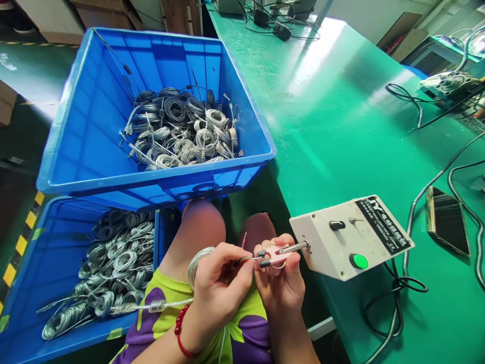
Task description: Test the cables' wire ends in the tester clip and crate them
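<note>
1. Two hands meet over the lap. The left hand [222,283], fingers curled, pinches the black-tipped wire ends [261,254] of a silver cable [198,260], whose coil loops beside it.
2. The right hand [282,283] pinches a small pink piece [278,255] at those ends.
3. Just beyond, the metal shaft [294,247] of a white box machine [352,237] reaches the piece.
4. Farther left, blue bins [151,182] hold coiled cables.

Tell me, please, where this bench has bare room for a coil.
The green bench top is bare between the upper blue bin, the white box and the black cables. Crowded: around the phone, and where the left hand and right hand pinch a cable.
</note>
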Available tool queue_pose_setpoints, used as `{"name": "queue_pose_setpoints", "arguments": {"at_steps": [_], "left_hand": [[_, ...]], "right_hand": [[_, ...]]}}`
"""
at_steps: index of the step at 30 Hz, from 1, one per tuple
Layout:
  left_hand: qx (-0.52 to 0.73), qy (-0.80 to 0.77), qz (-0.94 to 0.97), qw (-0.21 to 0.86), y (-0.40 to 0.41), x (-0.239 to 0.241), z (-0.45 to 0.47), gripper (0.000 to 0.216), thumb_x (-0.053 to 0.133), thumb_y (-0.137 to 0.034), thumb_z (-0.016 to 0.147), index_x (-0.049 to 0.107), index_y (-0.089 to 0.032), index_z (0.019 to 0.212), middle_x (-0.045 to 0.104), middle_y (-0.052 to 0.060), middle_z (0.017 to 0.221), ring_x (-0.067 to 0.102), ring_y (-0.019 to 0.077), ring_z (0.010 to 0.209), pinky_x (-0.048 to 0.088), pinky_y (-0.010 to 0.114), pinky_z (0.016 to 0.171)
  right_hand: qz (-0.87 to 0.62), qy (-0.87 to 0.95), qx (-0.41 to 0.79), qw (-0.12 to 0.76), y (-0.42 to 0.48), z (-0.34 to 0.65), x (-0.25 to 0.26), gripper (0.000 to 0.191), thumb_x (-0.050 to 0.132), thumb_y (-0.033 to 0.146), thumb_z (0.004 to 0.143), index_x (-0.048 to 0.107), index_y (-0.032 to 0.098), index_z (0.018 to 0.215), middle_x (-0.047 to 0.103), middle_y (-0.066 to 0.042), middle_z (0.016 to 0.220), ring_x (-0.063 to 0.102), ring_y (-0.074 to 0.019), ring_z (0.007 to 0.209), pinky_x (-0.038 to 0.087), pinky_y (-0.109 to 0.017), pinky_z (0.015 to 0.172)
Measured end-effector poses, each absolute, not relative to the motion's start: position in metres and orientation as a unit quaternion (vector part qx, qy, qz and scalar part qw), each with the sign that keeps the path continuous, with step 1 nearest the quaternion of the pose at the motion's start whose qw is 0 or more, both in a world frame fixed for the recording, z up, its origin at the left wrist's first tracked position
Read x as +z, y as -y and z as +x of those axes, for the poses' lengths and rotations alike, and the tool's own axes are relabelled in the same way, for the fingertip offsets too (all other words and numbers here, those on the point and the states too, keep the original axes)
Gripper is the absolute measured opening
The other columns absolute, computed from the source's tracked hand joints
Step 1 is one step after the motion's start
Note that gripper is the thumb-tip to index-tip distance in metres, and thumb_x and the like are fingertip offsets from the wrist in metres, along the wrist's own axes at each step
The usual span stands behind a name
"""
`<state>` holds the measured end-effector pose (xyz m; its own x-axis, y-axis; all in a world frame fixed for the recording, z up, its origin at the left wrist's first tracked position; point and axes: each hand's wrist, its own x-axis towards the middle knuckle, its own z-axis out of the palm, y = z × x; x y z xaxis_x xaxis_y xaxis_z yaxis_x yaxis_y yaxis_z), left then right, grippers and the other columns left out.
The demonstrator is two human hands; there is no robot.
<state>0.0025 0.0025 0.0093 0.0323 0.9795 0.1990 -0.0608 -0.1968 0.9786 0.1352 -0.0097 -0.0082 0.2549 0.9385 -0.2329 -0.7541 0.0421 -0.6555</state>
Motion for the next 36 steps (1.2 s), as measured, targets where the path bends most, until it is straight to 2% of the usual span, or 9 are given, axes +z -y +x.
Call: {"name": "queue_pose_setpoints", "arguments": {"at_steps": [4, 10, 14, 17, 26, 31, 36], "left_hand": [[0.547, -0.423, 0.536, 0.485, -0.003, 0.010, 0.003, 0.011, 0.079, -0.012, 0.101, 0.079, -0.022, 0.100, 0.076, -0.003, 0.074, 0.066, 0.0100, 0.056, 0.051, 0.016, 0.054], [0.557, -0.402, 0.521, 0.506, -0.005, 0.016, 0.004, 0.015, 0.077, -0.008, 0.102, 0.078, -0.023, 0.101, 0.081, -0.002, 0.079, 0.073, 0.0095, 0.061, 0.053, 0.013, 0.057], [0.560, -0.405, 0.519, 0.504, -0.002, 0.014, 0.002, 0.014, 0.078, -0.011, 0.103, 0.080, -0.025, 0.104, 0.082, -0.002, 0.083, 0.073, 0.0101, 0.065, 0.056, 0.014, 0.061], [0.549, -0.428, 0.524, 0.492, 0.001, 0.010, 0.000, 0.010, 0.079, -0.014, 0.103, 0.081, -0.024, 0.102, 0.079, -0.003, 0.081, 0.069, 0.0100, 0.063, 0.057, 0.015, 0.061], [0.552, -0.421, 0.529, 0.488, 0.003, 0.009, -0.001, 0.008, 0.080, -0.015, 0.102, 0.080, -0.022, 0.099, 0.076, -0.002, 0.077, 0.068, 0.0104, 0.060, 0.056, 0.015, 0.060], [0.565, -0.423, 0.521, 0.481, 0.005, 0.011, -0.003, 0.010, 0.080, -0.014, 0.103, 0.081, -0.024, 0.101, 0.079, -0.002, 0.080, 0.072, 0.0111, 0.063, 0.059, 0.015, 0.062], [0.572, -0.376, 0.571, 0.453, 0.007, 0.009, -0.010, 0.014, 0.080, -0.013, 0.103, 0.079, -0.026, 0.109, 0.080, -0.001, 0.086, 0.071, 0.0117, 0.066, 0.059, 0.017, 0.063]], "right_hand": [[-0.345, 0.113, 0.598, 0.714, 0.013, 0.134, -0.015, 0.040, 0.098, 0.062, 0.088, 0.082, 0.030, 0.107, 0.047, 0.006, 0.070, 0.044, -0.0147, 0.065, 0.052, -0.025, 0.065], [-0.315, 0.153, 0.613, 0.708, 0.015, 0.132, -0.029, 0.048, 0.093, 0.060, 0.087, 0.085, 0.029, 0.123, 0.053, 0.003, 0.070, 0.046, -0.0174, 0.064, 0.050, -0.030, 0.062], [-0.351, 0.152, 0.646, 0.661, 0.017, 0.129, -0.037, 0.028, 0.089, 0.047, 0.087, 0.087, 0.025, 0.104, 0.064, -0.001, 0.077, 0.055, -0.0196, 0.070, 0.051, -0.031, 0.066], [-0.379, 0.164, 0.651, 0.637, 0.016, 0.128, -0.040, 0.024, 0.091, 0.043, 0.083, 0.087, 0.023, 0.097, 0.068, -0.002, 0.085, 0.055, -0.0181, 0.072, 0.050, -0.029, 0.066], [-0.349, 0.217, 0.661, 0.628, 0.021, 0.119, -0.050, 0.021, 0.089, 0.045, 0.092, 0.086, 0.025, 0.097, 0.066, -0.001, 0.085, 0.055, -0.0176, 0.072, 0.049, -0.030, 0.069], [-0.357, 0.256, 0.602, 0.667, 0.026, 0.113, -0.046, 0.023, 0.085, 0.046, 0.098, 0.087, 0.025, 0.091, 0.066, -0.003, 0.082, 0.058, -0.0188, 0.072, 0.049, -0.031, 0.066], [-0.392, 0.299, 0.531, 0.689, 0.039, 0.110, -0.035, 0.019, 0.078, 0.043, 0.107, 0.087, 0.028, 0.099, 0.074, -0.003, 0.083, 0.061, -0.0182, 0.067, 0.051, -0.030, 0.063]]}}
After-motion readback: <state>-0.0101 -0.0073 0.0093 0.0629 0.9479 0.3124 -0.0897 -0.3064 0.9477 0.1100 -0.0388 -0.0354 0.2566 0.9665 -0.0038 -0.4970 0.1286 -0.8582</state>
